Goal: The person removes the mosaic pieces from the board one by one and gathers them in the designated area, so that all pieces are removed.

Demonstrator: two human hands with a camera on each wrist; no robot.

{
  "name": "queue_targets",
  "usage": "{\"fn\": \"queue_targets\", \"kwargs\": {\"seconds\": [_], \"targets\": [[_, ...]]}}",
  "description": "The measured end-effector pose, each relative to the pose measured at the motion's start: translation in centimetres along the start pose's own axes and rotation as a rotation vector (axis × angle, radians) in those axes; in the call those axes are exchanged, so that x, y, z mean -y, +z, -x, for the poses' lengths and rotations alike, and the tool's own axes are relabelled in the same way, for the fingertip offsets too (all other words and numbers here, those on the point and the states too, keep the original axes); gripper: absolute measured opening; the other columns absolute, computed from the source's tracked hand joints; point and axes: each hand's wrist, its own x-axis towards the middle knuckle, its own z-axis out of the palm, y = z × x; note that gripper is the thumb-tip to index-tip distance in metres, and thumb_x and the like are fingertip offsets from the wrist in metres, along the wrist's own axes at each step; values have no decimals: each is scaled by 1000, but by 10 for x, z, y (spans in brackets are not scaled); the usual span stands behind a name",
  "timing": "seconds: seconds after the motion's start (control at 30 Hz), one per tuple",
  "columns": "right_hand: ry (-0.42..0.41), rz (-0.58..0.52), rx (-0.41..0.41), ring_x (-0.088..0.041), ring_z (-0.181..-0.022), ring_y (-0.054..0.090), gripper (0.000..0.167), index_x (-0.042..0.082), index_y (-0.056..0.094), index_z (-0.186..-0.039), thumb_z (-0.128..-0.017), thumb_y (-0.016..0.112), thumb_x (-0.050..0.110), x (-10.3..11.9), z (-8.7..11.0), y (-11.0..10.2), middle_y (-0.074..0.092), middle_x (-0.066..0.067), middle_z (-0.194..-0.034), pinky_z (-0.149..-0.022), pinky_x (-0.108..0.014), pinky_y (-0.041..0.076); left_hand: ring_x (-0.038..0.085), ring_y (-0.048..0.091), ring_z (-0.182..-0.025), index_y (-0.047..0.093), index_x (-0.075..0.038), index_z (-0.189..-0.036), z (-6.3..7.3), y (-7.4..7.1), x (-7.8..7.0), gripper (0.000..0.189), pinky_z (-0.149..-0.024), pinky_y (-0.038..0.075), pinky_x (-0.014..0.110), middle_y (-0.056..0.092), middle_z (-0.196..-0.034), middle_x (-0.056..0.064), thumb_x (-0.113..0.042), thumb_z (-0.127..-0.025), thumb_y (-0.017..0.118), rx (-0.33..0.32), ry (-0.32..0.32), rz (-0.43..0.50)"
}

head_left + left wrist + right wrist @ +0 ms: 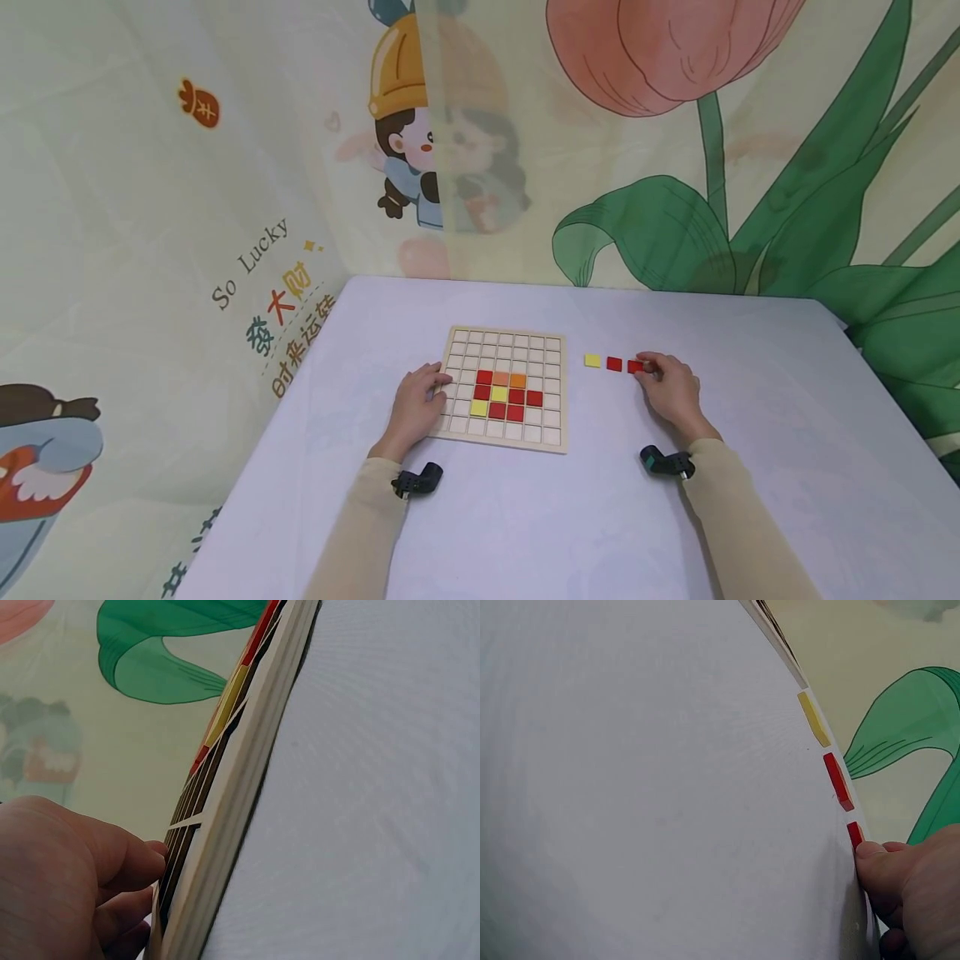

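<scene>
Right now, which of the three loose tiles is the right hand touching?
The red tile farthest from the board; the middle red tile and yellow tile lie untouched.

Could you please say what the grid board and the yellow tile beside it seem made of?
The board looks like pale matte wood, perhaps plywood, given lines along its edge. The yellow tile could be painted wood or plastic; its smooth, even colour fits either.
</scene>
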Motion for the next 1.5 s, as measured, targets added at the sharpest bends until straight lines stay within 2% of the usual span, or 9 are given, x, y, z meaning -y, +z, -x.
{"fn": "queue_targets", "kwargs": {"seconds": [0.27, 0.43, 0.7, 0.9, 1.07, 1.3, 1.5], "targets": [[40, -53, -16, -38, -106, 50, 34, 2, 58, -129, -95, 59, 8, 0, 7, 0, 58, -21, -112, -94, -55, 47, 30, 34, -142, 68, -7, -112, 0, 2, 2, 25, -122, 14, 43, 50, -145, 12, -6, -91, 56, 0, -8, -8], [58, -118, -53, -40, -115, 50, 32, 2, 60, -127, -96, 58, 12, 10, 15, -2, 57, -20, -118, -99, -57, 45, 29, 33, -143, 68, -7, -113, -1, 2, 2, 25, -122, 13, 41, 49, -146, 11, -7, -91, 56, 3, -11, -12], [68, -172, -73, -38, -118, 49, 27, 4, 64, -120, -97, 57, 15, 33, 23, -2, 59, -17, -121, -100, -56, 42, 29, 33, -142, 68, -7, -113, -3, -1, 1, 26, -122, 13, 41, 49, -146, 11, -6, -91, 55, 5, -10, -12], [53, -210, -86, -34, -110, 51, 26, 5, 66, -119, -96, 57, 14, 47, 23, 5, 60, -14, -117, -92, -48, 47, 29, 34, -142, 69, -8, -112, -2, -1, 1, 25, -122, 13, 42, 49, -146, 11, -5, -91, 56, 8, -5, -8], [3, -263, -112, -30, -101, 53, 20, 4, 68, -111, -94, 61, 9, 59, 27, 19, 63, -12, -108, -85, -40, 45, 29, 34, -142, 69, -7, -112, -1, -1, 0, 25, -122, 14, 42, 49, -146, 11, -5, -90, 57, 13, -5, -13], [-71, -278, -73, -21, -91, 50, 19, 9, 68, -112, -95, 62, 13, 70, 41, 38, 64, -6, -105, -70, -27, 45, 30, 34, -142, 69, -7, -109, -1, -1, 0, 23, -122, 14, 42, 50, -145, 11, -5, -91, 57, 7, -3, -20], [-78, -318, -72, -17, -84, 51, 17, 9, 69, -110, -94, 63, 11, 73, 49, 42, 65, -5, -102, -67, -22, 44, 30, 35, -142, 69, -7, -109, -1, -1, 0, 22, -122, 14, 43, 50, -145, 12, -5, -90, 57, 9, -2, -26]]}}
